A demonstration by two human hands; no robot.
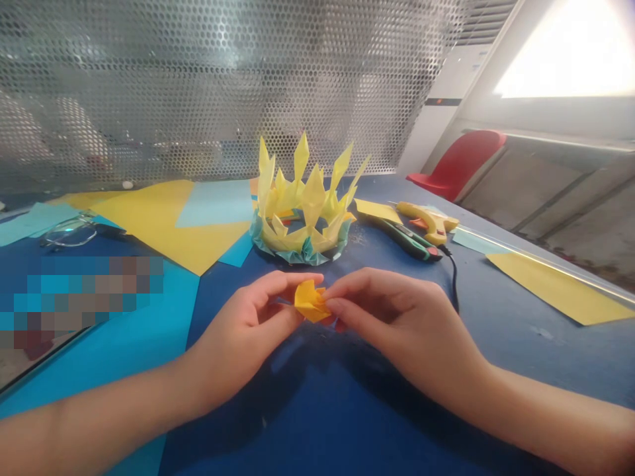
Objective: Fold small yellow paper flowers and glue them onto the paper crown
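Observation:
A small folded piece of yellow-orange paper [310, 301] is held just above the blue table [347, 410], between both hands. My left hand [248, 330] pinches its left side with thumb and fingers. My right hand [397, 314] pinches its right side the same way. Behind them, in the middle of the table, stands a ring-shaped paper crown [305, 208] with tall yellow points and a teal folded base. It is apart from both hands.
Yellow sheets [163, 225] and light blue sheets [215, 201] lie at the back left, with eyeglasses [69, 231] near them. A yellow glue gun [429, 221] and a green-handled tool [404, 238] lie right of the crown. Another yellow sheet [555, 287] lies far right. A perforated metal screen [198, 79] stands behind.

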